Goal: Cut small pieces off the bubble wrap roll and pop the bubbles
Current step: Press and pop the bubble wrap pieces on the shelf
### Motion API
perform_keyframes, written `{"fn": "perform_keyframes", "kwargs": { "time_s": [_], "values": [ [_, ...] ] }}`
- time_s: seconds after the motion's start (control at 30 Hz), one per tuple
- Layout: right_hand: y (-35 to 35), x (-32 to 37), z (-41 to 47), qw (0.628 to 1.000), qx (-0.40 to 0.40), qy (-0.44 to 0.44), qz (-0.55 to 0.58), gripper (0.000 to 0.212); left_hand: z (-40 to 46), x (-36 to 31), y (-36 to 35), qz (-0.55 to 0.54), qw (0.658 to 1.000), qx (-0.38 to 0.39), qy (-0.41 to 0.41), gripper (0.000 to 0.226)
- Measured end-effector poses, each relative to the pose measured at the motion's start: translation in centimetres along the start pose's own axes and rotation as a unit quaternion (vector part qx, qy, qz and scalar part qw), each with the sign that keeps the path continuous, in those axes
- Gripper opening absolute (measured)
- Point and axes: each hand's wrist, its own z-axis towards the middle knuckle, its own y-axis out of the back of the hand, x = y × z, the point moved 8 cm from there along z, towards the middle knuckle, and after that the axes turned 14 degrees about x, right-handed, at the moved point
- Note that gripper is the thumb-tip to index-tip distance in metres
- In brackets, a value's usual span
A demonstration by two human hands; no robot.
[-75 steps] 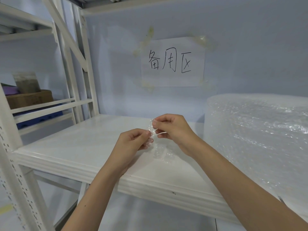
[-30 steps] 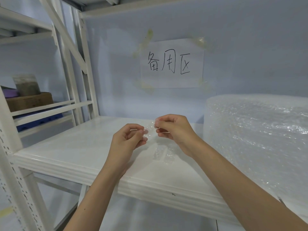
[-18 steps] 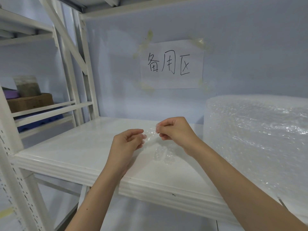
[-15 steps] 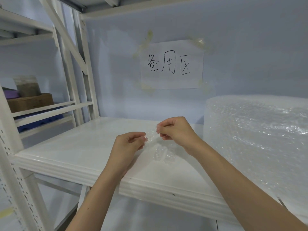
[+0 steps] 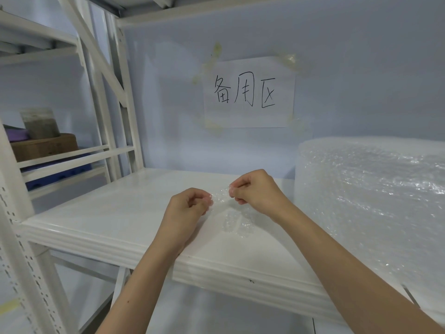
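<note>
Bubble wrap roll: I see it lying on the shelf, right side; bulky, probably light.
Spent scrap: flat on the shelf below my hands.
Small piece: stretched between both hands; soft, slippery film, so I judge the edges best for holding.
Left hand: pinching its left edge.
Right hand: pinching its right edge.

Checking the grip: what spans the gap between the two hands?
In the head view, a small bubble wrap piece stretches between the left hand and right hand, pinched by both.
</note>
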Motion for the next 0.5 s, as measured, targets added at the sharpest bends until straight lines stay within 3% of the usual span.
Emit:
{"fn": "perform_keyframes", "kwargs": {
  "time_s": [0.5],
  "values": [
    [0.28, 0.07, -0.18, 1.0, -0.001, 0.001, -0.007, 0.012, -0.2, -0.62, 0.04, 0.008, 1.0, -0.003, -0.019, 0.014]
  ]
}}
